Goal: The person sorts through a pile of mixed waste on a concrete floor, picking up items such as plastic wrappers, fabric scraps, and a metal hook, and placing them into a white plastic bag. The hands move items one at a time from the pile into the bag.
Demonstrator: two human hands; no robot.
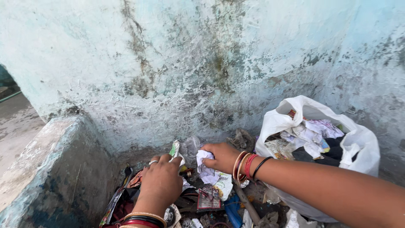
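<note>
Fingers (175, 159) of the left hand (160, 181) pinch one small green wrapper (174, 149), wrist bent down over the litter pile (202, 202). Right hand (221, 157), arm reaching across, clenches one crumpled white paper (204, 162) beside it. One white bag (358, 147) of scraps stands against the wall (202, 63).

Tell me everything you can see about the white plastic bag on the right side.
The white plastic bag looks thin, soft and crumpled. It stands on the ground against the stained wall, right of the litter pile. Its mouth gapes open and shows crumpled papers and wrappers over something dark. The right hand's forearm crosses in front of its lower part; whether they touch is unclear.
</note>
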